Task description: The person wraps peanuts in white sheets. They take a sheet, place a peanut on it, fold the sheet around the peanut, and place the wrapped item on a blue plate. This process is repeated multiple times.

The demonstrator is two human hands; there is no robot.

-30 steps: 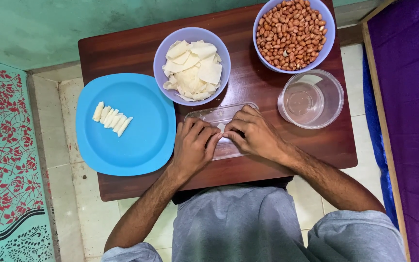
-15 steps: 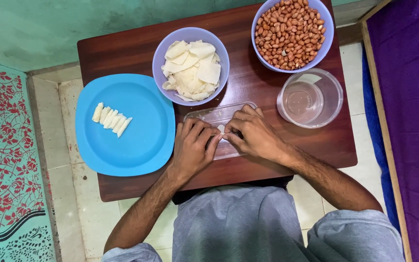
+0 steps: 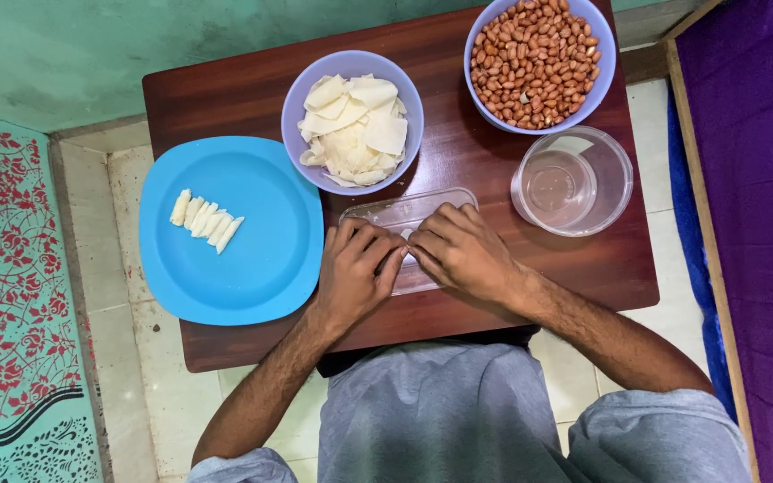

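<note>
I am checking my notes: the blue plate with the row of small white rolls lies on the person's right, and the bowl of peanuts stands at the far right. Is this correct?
Not quite. The head view shows the blue plate with the white rolls on the person's left, beside the left hand. The bowl of peanuts does stand at the far right.

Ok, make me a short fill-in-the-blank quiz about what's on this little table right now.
1. The rolled white pieces lie in a row on the ____ plate.
2. The bowl at the far right corner holds ____.
3. Both the left hand and the right hand rest on a clear ____.
4. The clear round cup is ____.

Missing words: blue; peanuts; tray; empty
</note>
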